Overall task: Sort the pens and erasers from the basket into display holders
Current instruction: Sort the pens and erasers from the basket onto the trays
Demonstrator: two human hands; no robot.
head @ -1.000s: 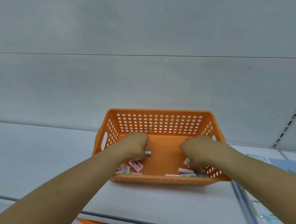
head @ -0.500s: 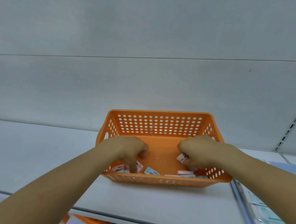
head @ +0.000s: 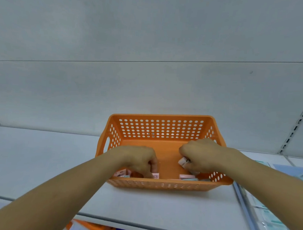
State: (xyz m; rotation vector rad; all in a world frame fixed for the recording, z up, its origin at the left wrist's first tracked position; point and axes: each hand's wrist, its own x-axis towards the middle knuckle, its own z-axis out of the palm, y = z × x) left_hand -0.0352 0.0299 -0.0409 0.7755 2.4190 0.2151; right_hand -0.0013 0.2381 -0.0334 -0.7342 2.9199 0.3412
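Both hands are curled inside the orange basket [head: 162, 184], which stands on the white shelf [head: 36, 160] toward its front edge. Right hand [head: 200, 157] grasps a pink eraser [head: 183, 161] near the basket's right wall; a second ago it was lower, among the loose erasers. Left hand [head: 140, 160] has drawn back to the front-left corner, fingers clenched over another eraser [head: 155, 175]; actual hold cannot be confirmed. Judgement: gathering continues, nothing yet transferred to the holder tray [head: 244, 209] at right.
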